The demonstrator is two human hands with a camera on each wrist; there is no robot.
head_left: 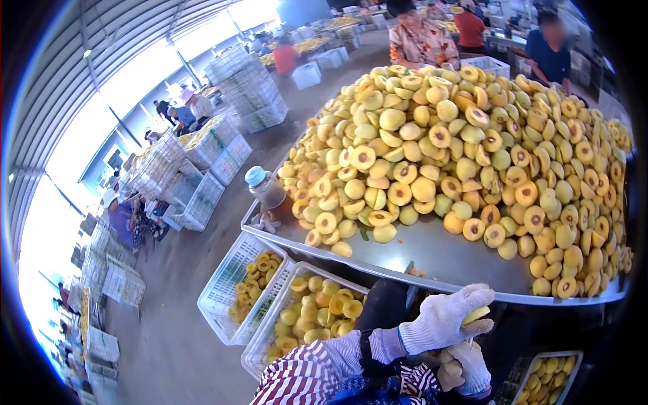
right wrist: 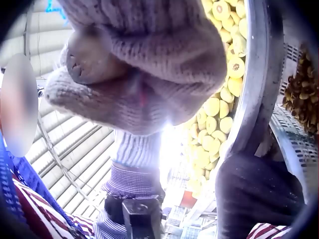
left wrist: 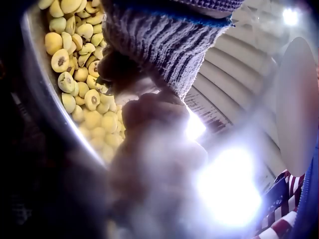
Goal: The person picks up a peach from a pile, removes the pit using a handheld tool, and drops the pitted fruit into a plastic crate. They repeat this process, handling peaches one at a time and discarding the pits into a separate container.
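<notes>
In the head view, my gloved left hand (head_left: 442,318) pinches a yellow fruit piece (head_left: 476,314) between thumb and fingers, beyond the metal table's near edge. Close below it is my gloved right hand (head_left: 470,364), its fingers bent; whether they hold anything is hidden. The right wrist view shows the right glove (right wrist: 149,69) close up, with a darkened rounded tip, and the left cuff (right wrist: 137,149) behind it. My left hand is dark and blurred in the left wrist view, beside the right glove's ribbed cuff (left wrist: 159,45). Halved yellow fruits (head_left: 405,155) are heaped on the table.
A lidded bottle (head_left: 266,189) stands at the table's left corner. Two white crates (head_left: 217,305) (head_left: 255,358) of fruit sit below the edge, and another crate (head_left: 576,371) is at lower right. Across the heap are two people (head_left: 422,44) (head_left: 548,54). Stacked crates (head_left: 250,91) stand farther left.
</notes>
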